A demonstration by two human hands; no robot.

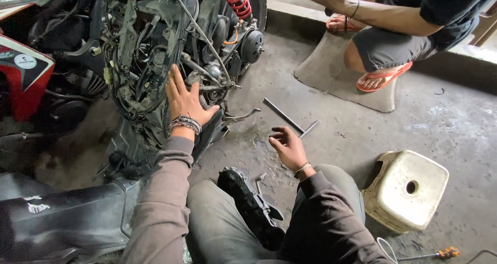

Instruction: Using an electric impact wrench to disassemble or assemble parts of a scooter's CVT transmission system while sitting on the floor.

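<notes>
Knees in grey trousers fill the bottom of the view, with a black ridged plastic cover piece (252,207) lying between them, nearer to the camera than the stripped scooter frame (155,51). Just beyond the right knee, the right hand (288,146) hovers palm up over the oily concrete floor (362,134), fingers loosely curled and holding nothing, a thin bracelet at its wrist; its fingertips are just beside a long steel T-handle wrench (290,120) that lies flat on the floor to the right of the frame. The left hand (184,99), with beaded bands at the wrist, lies flat against the lower part of the frame, fingers straight and spread a little, pressing on the dirty metal among black cables without gripping anything. Right of the frame and near the right knee, an overturned cream plastic stool (406,189) rests on the floor, and an orange-handled screwdriver (432,254) lies nearer the camera than the stool. At the frame's top a red coil spring (236,0) shows. Farthest off, right of the frame, another person in red sandals (383,76) squats on a grey floor mat (336,72)
</notes>
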